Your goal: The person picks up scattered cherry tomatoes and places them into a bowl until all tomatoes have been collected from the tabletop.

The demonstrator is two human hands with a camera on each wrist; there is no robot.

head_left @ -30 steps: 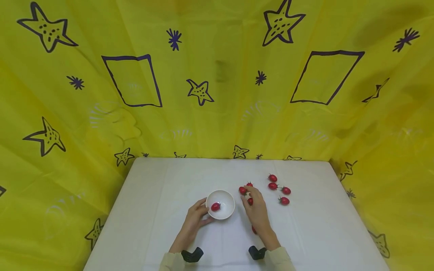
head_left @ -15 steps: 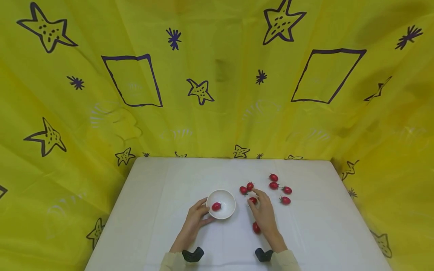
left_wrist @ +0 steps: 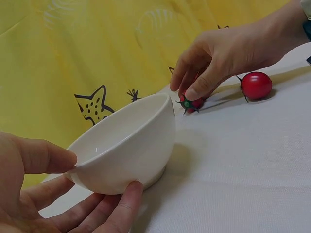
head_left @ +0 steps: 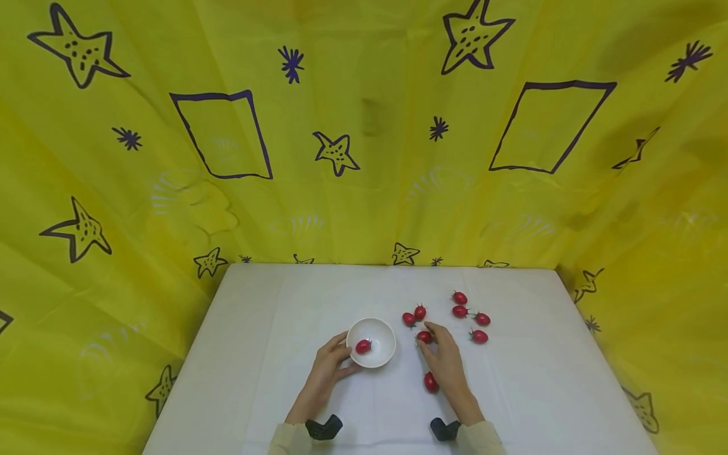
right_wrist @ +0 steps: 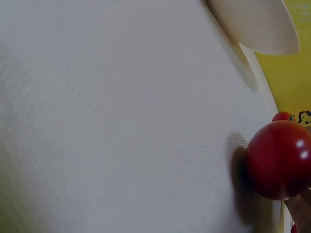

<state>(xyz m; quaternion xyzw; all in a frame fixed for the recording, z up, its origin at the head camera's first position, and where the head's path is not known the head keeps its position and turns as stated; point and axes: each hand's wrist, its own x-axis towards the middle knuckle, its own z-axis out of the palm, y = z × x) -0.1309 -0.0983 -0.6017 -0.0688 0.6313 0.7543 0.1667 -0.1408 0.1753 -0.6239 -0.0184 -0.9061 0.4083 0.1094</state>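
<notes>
My left hand (head_left: 328, 368) holds a small white bowl (head_left: 385, 355) by its near-left side. In the left wrist view the thumb lies at the bowl's rim and the fingers support its outer wall. Inside the bowl lies one red cherry tomato (head_left: 363, 346). To the right, my right hand (head_left: 445, 361) pinches another cherry tomato (head_left: 424, 337) between thumb and fingers, low at the table. Its green stem end (left_wrist: 187, 103) faces the left wrist camera. A further cherry tomato (head_left: 430, 382) lies beside the right wrist and looms large in the right wrist view.
Two cherry tomatoes (head_left: 409, 319) sit just beyond the right hand. Several more tomatoes (head_left: 459, 311) are scattered farther right on the white-covered table (head_left: 296, 297). A yellow curtain (head_left: 364, 208) with drawn stars encloses the back and sides.
My right hand has shifted right and nearer, away from the two farther tomatoes, and its thumb and fingers have closed on the nearer one. The left hand and bowl stay practically still.
</notes>
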